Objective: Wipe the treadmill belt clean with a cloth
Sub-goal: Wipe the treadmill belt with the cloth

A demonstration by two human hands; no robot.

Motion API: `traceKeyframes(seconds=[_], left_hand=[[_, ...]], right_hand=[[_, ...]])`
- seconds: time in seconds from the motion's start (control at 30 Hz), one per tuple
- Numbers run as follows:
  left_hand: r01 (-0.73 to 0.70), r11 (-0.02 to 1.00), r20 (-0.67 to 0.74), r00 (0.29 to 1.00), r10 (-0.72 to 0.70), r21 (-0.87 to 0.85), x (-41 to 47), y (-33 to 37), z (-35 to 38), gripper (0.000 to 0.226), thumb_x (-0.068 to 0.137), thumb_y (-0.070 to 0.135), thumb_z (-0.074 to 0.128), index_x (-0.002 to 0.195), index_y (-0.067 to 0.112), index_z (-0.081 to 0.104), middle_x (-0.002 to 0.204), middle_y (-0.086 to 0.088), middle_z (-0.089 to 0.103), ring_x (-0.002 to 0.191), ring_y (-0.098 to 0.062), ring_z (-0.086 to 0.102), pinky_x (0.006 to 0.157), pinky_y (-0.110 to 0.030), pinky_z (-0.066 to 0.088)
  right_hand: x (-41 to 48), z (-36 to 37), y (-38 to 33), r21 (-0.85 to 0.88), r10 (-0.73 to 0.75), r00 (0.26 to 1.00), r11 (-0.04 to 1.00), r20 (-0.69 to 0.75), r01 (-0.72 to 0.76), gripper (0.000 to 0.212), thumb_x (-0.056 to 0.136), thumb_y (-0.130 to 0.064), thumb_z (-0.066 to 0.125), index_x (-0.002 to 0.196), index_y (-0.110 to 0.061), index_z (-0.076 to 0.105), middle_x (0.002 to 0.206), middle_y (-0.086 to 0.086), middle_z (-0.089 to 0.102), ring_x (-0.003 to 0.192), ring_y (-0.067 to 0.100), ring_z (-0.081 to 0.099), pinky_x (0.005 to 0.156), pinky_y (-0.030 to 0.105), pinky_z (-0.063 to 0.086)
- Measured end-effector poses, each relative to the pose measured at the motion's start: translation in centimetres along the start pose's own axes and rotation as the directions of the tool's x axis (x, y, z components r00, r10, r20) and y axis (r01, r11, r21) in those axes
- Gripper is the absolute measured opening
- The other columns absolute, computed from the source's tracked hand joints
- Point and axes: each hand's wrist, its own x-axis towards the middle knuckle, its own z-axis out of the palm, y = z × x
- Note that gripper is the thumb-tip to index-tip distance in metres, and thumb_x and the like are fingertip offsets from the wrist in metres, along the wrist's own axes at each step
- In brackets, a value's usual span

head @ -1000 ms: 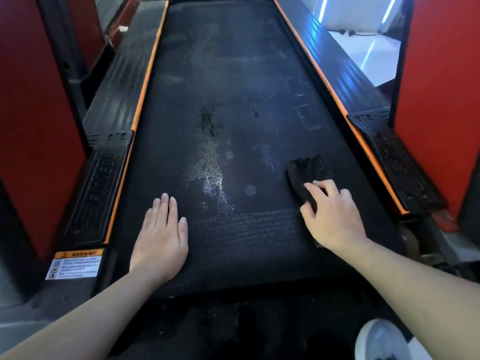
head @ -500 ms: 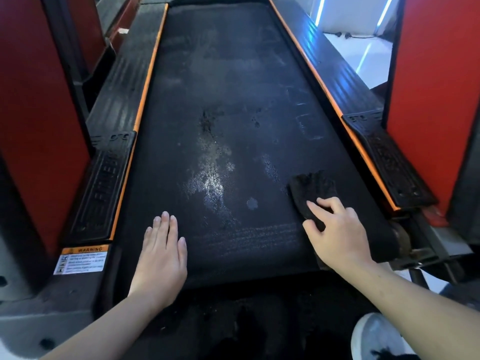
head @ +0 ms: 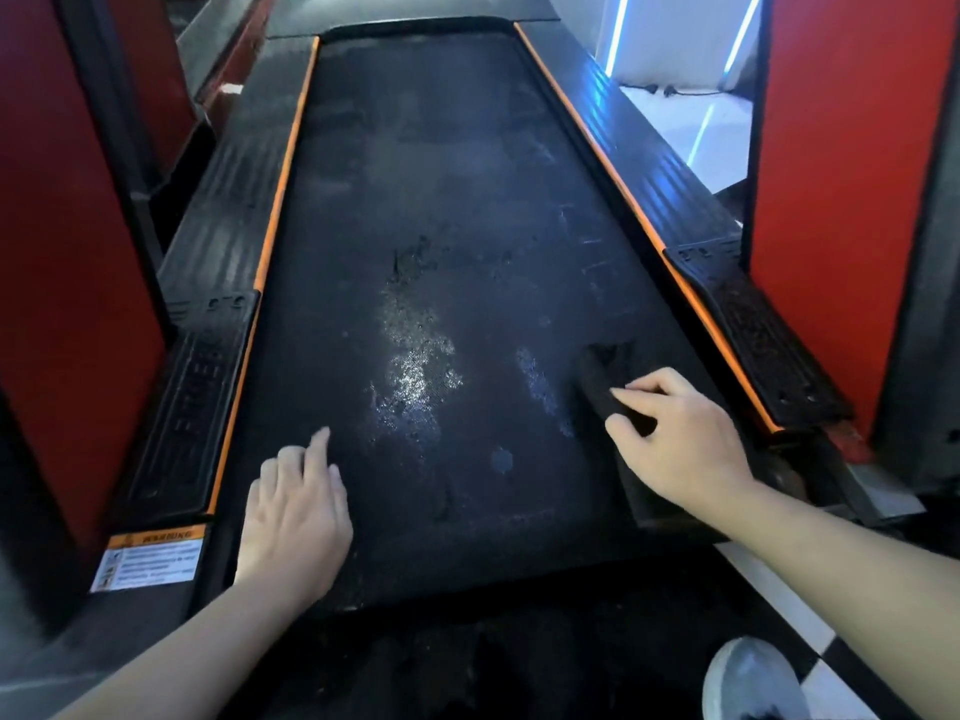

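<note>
The black treadmill belt [head: 415, 200] runs away from me, with shiny wet patches [head: 415, 366] near its middle. A dark cloth [head: 602, 371] lies on the belt's right side, close to the rear end. My right hand [head: 680, 444] holds the cloth's near edge between thumb and forefinger. My left hand [head: 296, 511] rests on the belt's left rear part, forefinger stretched forward, the other fingers loosely bent, holding nothing.
Black side rails with orange stripes, the left rail [head: 234, 200] and the right rail [head: 670, 189], flank the belt. Red panels [head: 841, 200] stand close on both sides. A warning label [head: 150, 563] sits at the left rear corner. A white shoe [head: 753, 683] shows at bottom right.
My left hand, flat on the belt before, now has its fingers raised and bent. My right hand has shifted from pressing on the cloth to pinching it. The view has tilted slightly.
</note>
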Motion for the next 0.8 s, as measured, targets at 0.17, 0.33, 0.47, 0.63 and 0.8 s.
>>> traceKeyframes(seconds=[0.17, 0.33, 0.47, 0.63, 0.8], left_hand=[[-0.079, 0.996, 0.066, 0.995, 0.076, 0.036, 1.3, 0.0, 2.1, 0.063, 0.099, 0.033, 0.028, 0.149, -0.006, 0.029, 0.143, -0.023, 0.038, 0.133, -0.038, 0.037, 0.111, -0.052, 0.035], [-0.097, 0.994, 0.141, 0.986, 0.088, 0.058, 1.0, -0.8, 3.4, 0.068, 0.099, 0.037, 0.012, 0.153, -0.004, 0.017, 0.163, -0.018, 0.010, 0.152, -0.028, 0.007, 0.124, -0.040, 0.009], [-0.088, 0.995, 0.149, 0.985, 0.081, 0.037, 0.8, -0.7, 3.4, 0.069, 0.099, 0.038, 0.008, 0.154, -0.003, 0.013, 0.164, -0.016, 0.005, 0.152, -0.024, 0.002, 0.124, -0.038, 0.003], [-0.071, 0.997, 0.157, 0.985, 0.067, 0.019, 0.3, -0.9, 3.6, 0.072, 0.097, 0.042, 0.004, 0.153, -0.003, 0.012, 0.164, -0.013, 0.004, 0.152, -0.020, -0.002, 0.124, -0.038, 0.002], [-0.054, 0.997, 0.161, 0.985, 0.062, -0.052, -0.5, -0.8, 3.3, 0.071, 0.098, 0.043, 0.010, 0.154, 0.000, 0.014, 0.165, -0.008, 0.005, 0.152, -0.014, -0.003, 0.123, -0.032, -0.003]], right_hand=[[2.0, 3.6, -0.2, -0.001, 0.058, 0.994, 0.998, 0.093, -0.058, 0.043, 0.092, -0.042, 0.058, 0.134, -0.031, 0.062, 0.129, -0.018, 0.044, 0.096, 0.011, 0.056, 0.082, 0.033, 0.052], [1.4, 5.0, 0.4, -0.126, 0.053, 0.997, 0.991, 0.048, -0.047, 0.046, 0.093, -0.045, 0.052, 0.137, -0.034, 0.057, 0.136, -0.018, 0.040, 0.112, 0.014, 0.047, 0.084, 0.037, 0.052], [1.2, 4.9, 0.6, -0.132, 0.031, 0.999, 0.991, 0.045, -0.024, 0.046, 0.093, -0.043, 0.052, 0.137, -0.034, 0.058, 0.136, -0.017, 0.040, 0.110, 0.015, 0.047, 0.080, 0.035, 0.050], [0.5, 5.0, 0.9, -0.148, 0.033, 0.999, 0.989, 0.040, -0.026, 0.045, 0.092, -0.042, 0.052, 0.136, -0.034, 0.059, 0.134, -0.018, 0.042, 0.104, 0.014, 0.047, 0.072, 0.031, 0.045], [-0.4, 4.4, 1.1, -0.122, 0.026, 0.998, 0.992, 0.049, -0.020, 0.043, 0.094, -0.040, 0.055, 0.136, -0.035, 0.058, 0.137, -0.020, 0.043, 0.109, 0.012, 0.046, 0.067, 0.028, 0.042]])
